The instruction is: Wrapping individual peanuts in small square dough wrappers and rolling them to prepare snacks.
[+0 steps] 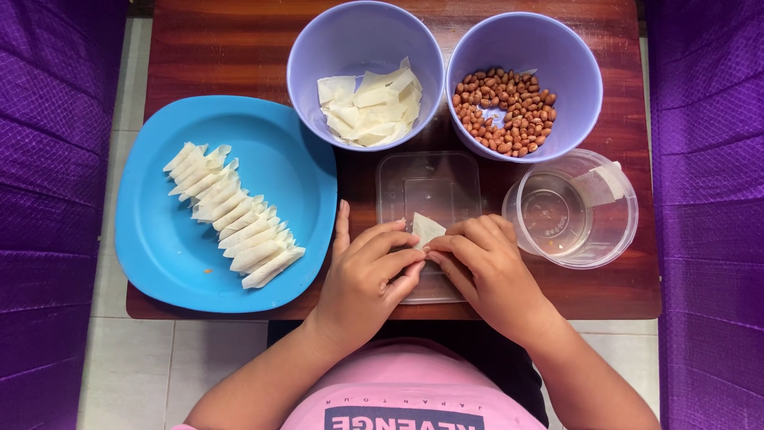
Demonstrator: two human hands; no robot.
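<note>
We see left hand [368,275] and right hand [484,267] pinching small pale triangular wrapper piece [426,229] over clear flat plastic lid [428,188]. Risk, we judge: thin wrapper tears or unfolds if pinch slips.

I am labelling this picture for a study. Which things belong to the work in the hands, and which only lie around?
In use:
left hand
right hand
pastry wrapper
clear plastic lid
bowl of wrapper pieces
bowl of peanuts
blue plate of rolled pieces

Lying about:
clear round container
purple cushions
</note>
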